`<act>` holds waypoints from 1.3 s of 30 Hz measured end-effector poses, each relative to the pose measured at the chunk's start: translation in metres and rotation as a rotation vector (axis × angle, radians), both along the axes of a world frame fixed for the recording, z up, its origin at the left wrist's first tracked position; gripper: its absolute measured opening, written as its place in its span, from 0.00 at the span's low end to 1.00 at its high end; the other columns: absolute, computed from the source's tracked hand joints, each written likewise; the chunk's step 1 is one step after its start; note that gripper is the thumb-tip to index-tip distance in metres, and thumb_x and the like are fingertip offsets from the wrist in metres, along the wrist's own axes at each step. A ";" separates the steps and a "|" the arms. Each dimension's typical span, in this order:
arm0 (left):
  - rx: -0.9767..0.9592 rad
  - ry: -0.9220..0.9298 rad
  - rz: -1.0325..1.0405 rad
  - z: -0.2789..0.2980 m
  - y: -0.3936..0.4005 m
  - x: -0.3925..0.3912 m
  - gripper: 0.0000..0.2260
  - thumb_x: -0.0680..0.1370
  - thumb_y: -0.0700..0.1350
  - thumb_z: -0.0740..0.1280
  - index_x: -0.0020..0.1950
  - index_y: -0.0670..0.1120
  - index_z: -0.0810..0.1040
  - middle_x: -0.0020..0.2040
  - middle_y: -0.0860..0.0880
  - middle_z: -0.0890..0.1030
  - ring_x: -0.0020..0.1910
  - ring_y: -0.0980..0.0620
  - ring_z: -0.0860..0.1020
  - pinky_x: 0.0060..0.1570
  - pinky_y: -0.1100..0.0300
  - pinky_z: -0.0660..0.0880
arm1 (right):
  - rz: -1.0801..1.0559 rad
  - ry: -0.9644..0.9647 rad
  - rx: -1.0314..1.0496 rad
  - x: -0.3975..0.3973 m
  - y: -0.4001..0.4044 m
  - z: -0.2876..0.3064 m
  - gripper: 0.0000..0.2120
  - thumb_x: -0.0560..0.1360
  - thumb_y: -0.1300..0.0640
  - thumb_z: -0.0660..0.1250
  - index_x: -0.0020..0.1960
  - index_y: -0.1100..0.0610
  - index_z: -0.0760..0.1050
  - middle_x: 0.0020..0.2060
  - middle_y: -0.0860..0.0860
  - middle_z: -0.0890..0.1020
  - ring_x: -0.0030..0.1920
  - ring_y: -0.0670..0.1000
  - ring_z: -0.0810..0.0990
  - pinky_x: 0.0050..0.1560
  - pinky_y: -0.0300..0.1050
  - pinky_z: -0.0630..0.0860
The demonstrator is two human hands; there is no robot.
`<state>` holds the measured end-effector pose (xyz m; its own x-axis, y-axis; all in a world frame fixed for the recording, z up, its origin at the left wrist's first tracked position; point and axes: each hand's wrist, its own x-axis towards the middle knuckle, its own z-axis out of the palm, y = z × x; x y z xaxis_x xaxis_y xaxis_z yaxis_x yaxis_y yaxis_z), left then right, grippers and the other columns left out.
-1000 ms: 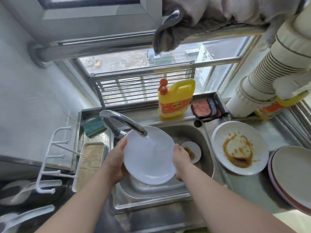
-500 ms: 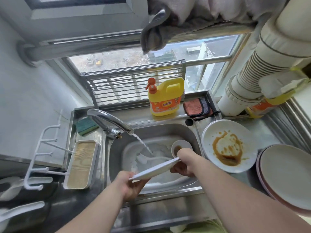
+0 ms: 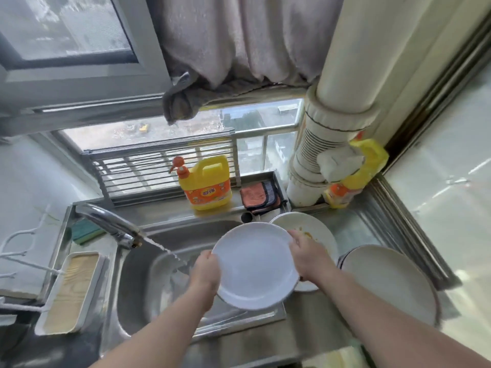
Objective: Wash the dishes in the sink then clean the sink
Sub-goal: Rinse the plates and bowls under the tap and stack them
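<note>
1. Nearest to the camera, both hands are on the clean white plate (image 3: 255, 265). The left hand (image 3: 206, 272) grips its left rim and the right hand (image 3: 309, 257) grips the right rim. The fingers curl round the edge on both sides, though I can't tell how they lie underneath.
2. What changed: 1 second ago that plate was tilted up under the faucet stream, half a second ago it was nearly edge-on draining over the basin, and now it's out of the water and sits over the right edge of the sink (image 3: 138, 296), face up toward the camera. My guess is the rinse is finished and it's heading to the stack of plates (image 3: 390, 282) on the right counter.
3. Just behind it, the sauce-stained plate (image 3: 316, 227) is partly covered and looks like the next 1 to wash. The small bowl seen in the basin earlier is hidden now.
4. The faucet (image 3: 106, 221) is running into the basin with nothing under it.
5. Further back are the green sponge (image 3: 86, 231), the yellow detergent bottle (image 3: 206, 183) and an orange cloth (image 3: 259, 197) on the ledge.
6. So 1 plate is done, and dirty dishes and the sink scrub are still left.
</note>
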<state>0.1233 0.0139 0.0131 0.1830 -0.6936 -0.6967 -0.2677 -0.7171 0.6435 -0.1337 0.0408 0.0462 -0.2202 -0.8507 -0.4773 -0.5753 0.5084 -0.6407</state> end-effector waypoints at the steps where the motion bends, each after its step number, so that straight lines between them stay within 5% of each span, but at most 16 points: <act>1: -0.050 0.025 -0.036 0.003 0.002 -0.024 0.12 0.75 0.50 0.58 0.50 0.51 0.81 0.47 0.44 0.85 0.46 0.40 0.83 0.41 0.49 0.77 | -0.009 0.062 -0.054 -0.023 0.011 0.012 0.16 0.83 0.50 0.54 0.66 0.43 0.75 0.55 0.47 0.83 0.56 0.56 0.80 0.56 0.52 0.75; 6: -0.126 0.193 -0.210 0.000 0.019 -0.141 0.14 0.73 0.51 0.61 0.57 0.57 0.79 0.49 0.49 0.87 0.51 0.43 0.85 0.56 0.40 0.83 | -0.181 0.304 -0.078 -0.127 0.075 0.041 0.20 0.87 0.50 0.52 0.78 0.46 0.65 0.63 0.54 0.83 0.61 0.59 0.81 0.54 0.52 0.74; 9: -0.195 0.132 -0.361 0.036 0.045 -0.201 0.13 0.81 0.46 0.61 0.64 0.56 0.75 0.54 0.53 0.82 0.54 0.50 0.81 0.61 0.47 0.79 | -0.265 0.402 -0.049 -0.166 0.113 0.042 0.21 0.87 0.49 0.51 0.80 0.46 0.62 0.62 0.55 0.84 0.60 0.61 0.82 0.56 0.56 0.76; 15: -0.198 -0.126 -0.693 0.029 0.069 -0.255 0.18 0.85 0.41 0.57 0.75 0.53 0.69 0.61 0.49 0.74 0.58 0.47 0.73 0.62 0.55 0.71 | -0.369 0.388 0.136 -0.202 0.160 0.009 0.21 0.86 0.53 0.50 0.79 0.46 0.60 0.54 0.55 0.81 0.54 0.59 0.79 0.56 0.54 0.76; 22: -0.087 -0.195 -0.867 0.013 0.069 -0.271 0.30 0.80 0.36 0.55 0.81 0.56 0.65 0.67 0.45 0.76 0.63 0.43 0.76 0.65 0.54 0.75 | -0.365 0.222 0.321 -0.210 0.172 0.005 0.35 0.79 0.67 0.49 0.81 0.40 0.56 0.61 0.54 0.80 0.50 0.54 0.74 0.50 0.47 0.72; 27: -0.106 -0.161 -0.862 0.010 0.073 -0.262 0.22 0.80 0.38 0.60 0.70 0.58 0.72 0.61 0.53 0.79 0.56 0.49 0.74 0.56 0.58 0.71 | -0.369 0.166 0.292 -0.219 0.176 -0.011 0.29 0.78 0.66 0.52 0.74 0.42 0.65 0.54 0.54 0.82 0.51 0.55 0.79 0.55 0.54 0.80; 30: -0.119 -0.142 -0.833 0.010 0.074 -0.258 0.16 0.79 0.38 0.60 0.57 0.59 0.74 0.50 0.57 0.78 0.53 0.49 0.77 0.56 0.55 0.76 | -0.328 0.228 0.309 -0.214 0.174 -0.013 0.26 0.79 0.65 0.54 0.74 0.46 0.66 0.59 0.56 0.81 0.56 0.59 0.80 0.59 0.54 0.79; 32: -0.119 -0.120 -0.829 0.010 0.072 -0.254 0.16 0.80 0.38 0.61 0.60 0.58 0.76 0.47 0.58 0.77 0.52 0.50 0.76 0.56 0.57 0.75 | -0.359 0.337 0.292 -0.213 0.171 -0.009 0.25 0.78 0.64 0.54 0.72 0.47 0.69 0.64 0.56 0.75 0.58 0.60 0.78 0.56 0.53 0.77; 36: -0.190 -0.167 -0.830 0.005 0.056 -0.236 0.18 0.84 0.45 0.62 0.73 0.54 0.78 0.65 0.54 0.80 0.63 0.48 0.76 0.63 0.58 0.73 | -0.257 0.409 0.192 -0.195 0.142 -0.003 0.24 0.82 0.58 0.56 0.77 0.47 0.66 0.68 0.53 0.72 0.66 0.58 0.74 0.60 0.52 0.71; 39: -0.267 -0.249 -0.616 0.002 0.034 -0.208 0.17 0.83 0.40 0.62 0.66 0.55 0.82 0.63 0.51 0.78 0.62 0.46 0.78 0.61 0.58 0.72 | -0.145 0.292 0.052 -0.166 0.103 -0.013 0.23 0.83 0.56 0.57 0.78 0.49 0.68 0.70 0.52 0.74 0.67 0.56 0.75 0.67 0.53 0.71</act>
<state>-0.0843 0.0476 0.0148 -0.1651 -0.8629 -0.4777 -0.7348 -0.2154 0.6431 -0.2997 0.1437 0.0335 -0.4712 -0.7767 -0.4180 -0.6503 0.6261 -0.4303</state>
